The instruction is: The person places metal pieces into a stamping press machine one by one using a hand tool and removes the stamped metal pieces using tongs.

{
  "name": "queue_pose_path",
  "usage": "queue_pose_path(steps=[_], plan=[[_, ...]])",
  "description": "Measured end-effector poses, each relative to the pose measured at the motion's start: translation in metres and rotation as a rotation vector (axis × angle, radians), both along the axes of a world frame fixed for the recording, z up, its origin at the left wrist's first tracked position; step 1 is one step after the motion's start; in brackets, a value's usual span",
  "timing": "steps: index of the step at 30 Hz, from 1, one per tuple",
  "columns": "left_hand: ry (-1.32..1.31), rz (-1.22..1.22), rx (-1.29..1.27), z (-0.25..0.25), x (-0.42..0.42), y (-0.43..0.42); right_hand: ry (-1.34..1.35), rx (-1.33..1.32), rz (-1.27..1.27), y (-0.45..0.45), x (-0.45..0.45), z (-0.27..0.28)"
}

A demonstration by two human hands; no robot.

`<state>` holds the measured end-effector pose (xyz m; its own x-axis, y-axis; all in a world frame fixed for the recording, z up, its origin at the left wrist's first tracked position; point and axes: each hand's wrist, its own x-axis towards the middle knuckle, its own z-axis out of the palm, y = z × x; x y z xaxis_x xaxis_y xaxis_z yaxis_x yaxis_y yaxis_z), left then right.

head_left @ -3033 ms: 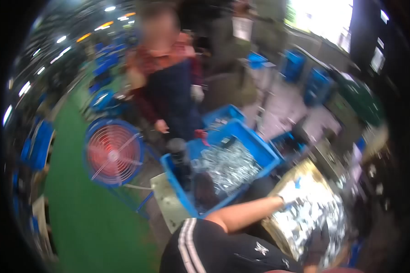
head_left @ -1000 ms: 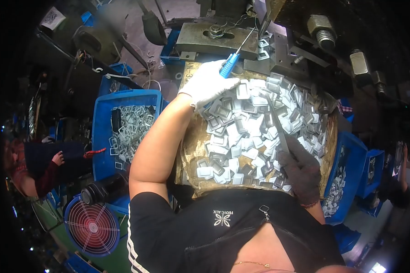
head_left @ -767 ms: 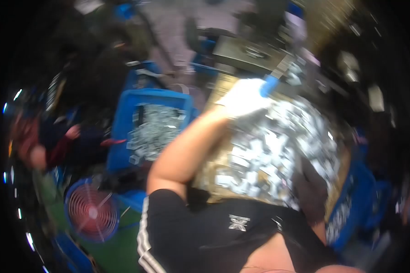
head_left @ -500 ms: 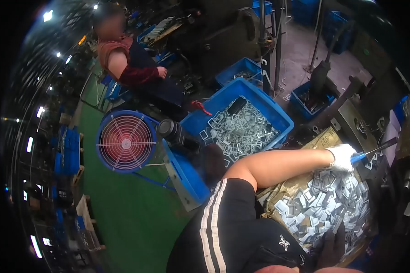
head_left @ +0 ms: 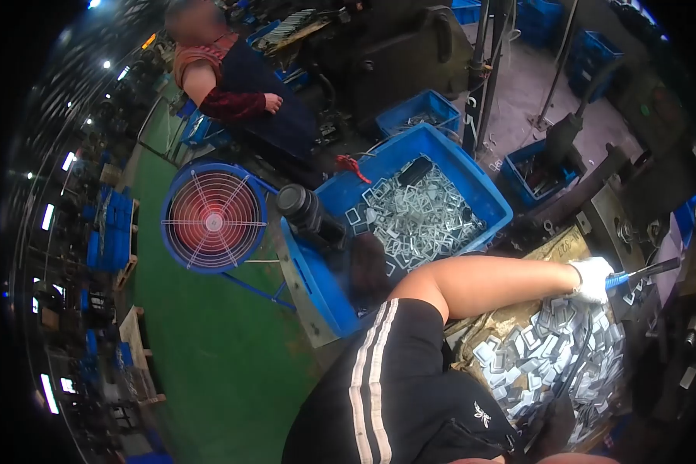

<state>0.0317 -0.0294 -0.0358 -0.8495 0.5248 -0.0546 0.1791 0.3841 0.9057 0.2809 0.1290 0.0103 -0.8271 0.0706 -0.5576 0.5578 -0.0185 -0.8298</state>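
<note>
Underfoot: a green floor (head_left: 209, 348) stretches along the left side of the view.
Co-worker: a person (head_left: 286, 131) in a dark apron stands beyond the fan, one bare hand (head_left: 273, 102) held at waist height.
Blue bin: the bin (head_left: 465, 164) sits beside the wearer's raised arm, loaded with loose metal frames (head_left: 417, 205); its high walls probably keep them from scattering.
Fan: a round fan (head_left: 213, 220) with a red centre has its grille turned this way, presumably to send air over the workplace.
Tan board: the board (head_left: 561, 247) lies before the wearer, perhaps so the parts are within reach of both hands.
Metal pieces: a heap of pale pieces (head_left: 549, 352) is spread over the board, below the outstretched arm.
Right hand: the dark-gloved right hand (head_left: 557, 421) is low at the heap's near edge; too dim to tell how its fingers stand or what they hold.
Left hand: the white-gloved left hand (head_left: 593, 280) is at the board's far side, fingers curled together around a handle.
Blue-handled tool: the tool (head_left: 617, 280) juts outward from that fist, its metal end pointing away from the wearer, seemingly to keep the tip free.
</note>
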Motion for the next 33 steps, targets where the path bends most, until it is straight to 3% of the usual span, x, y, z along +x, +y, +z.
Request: queue_pose_path(steps=[5, 8, 11, 14, 33], plan=[[-0.019, 0.026, 0.041, 0.006, 0.007, -0.003, -0.087, -0.035, -0.002, -0.004, 0.000, -0.003], [0.007, 0.013, -0.021, 0.009, 0.006, -0.005, 0.012, 0.021, 0.011, 0.000, 0.003, -0.009], [0.041, 0.021, -0.035, 0.008, 0.008, -0.006, -0.082, 0.068, -0.093, -0.019, -0.002, 0.002], [0.065, 0.034, -0.057, 0.007, 0.007, -0.002, -0.069, -0.125, -0.078, 0.008, 0.007, -0.018], [0.118, -0.003, -0.089, -0.007, 0.006, 0.004, -0.054, -0.004, -0.034, 0.001, -0.001, -0.005]])
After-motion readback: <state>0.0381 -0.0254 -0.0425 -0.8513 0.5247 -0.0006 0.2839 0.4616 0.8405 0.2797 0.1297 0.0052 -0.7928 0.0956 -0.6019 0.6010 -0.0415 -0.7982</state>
